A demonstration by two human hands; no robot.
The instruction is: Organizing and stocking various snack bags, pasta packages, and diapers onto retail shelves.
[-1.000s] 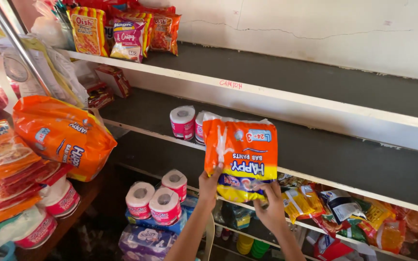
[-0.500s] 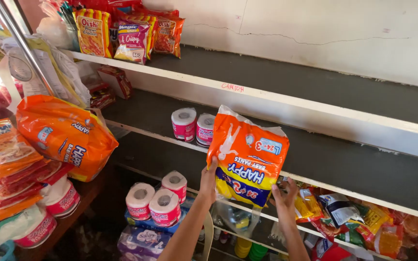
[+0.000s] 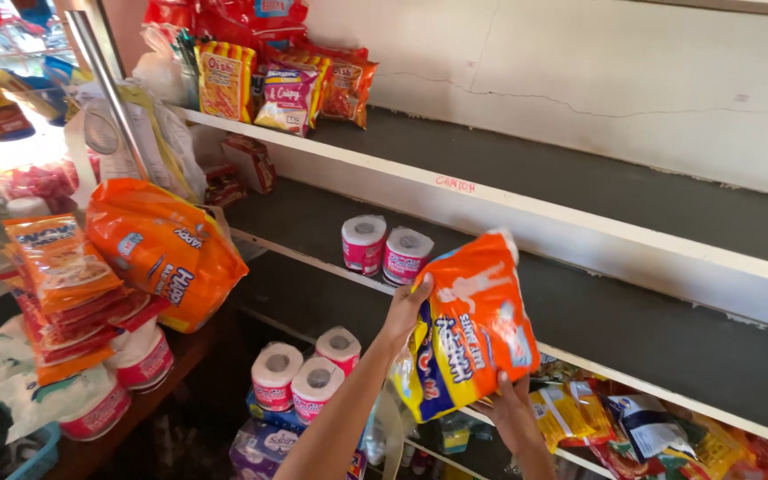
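Both hands (image 3: 409, 307) grip orange pack (image 3: 468, 333), tilted; toilet rolls (image 3: 386, 248) on shelf (image 3: 580, 360) beside.

Two orange packs (image 3: 468, 333) showing (one held, one hanging (image 3: 166, 253)); five tissue rolls (image 3: 364, 243) sitting: two middle shelf, three lower.

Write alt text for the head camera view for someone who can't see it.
Two hands, left hand and right hand, hold an orange diaper pack tilted in front of a dark shop shelf. Two toilet paper rolls stand on that shelf; snack packets fill the top shelf.
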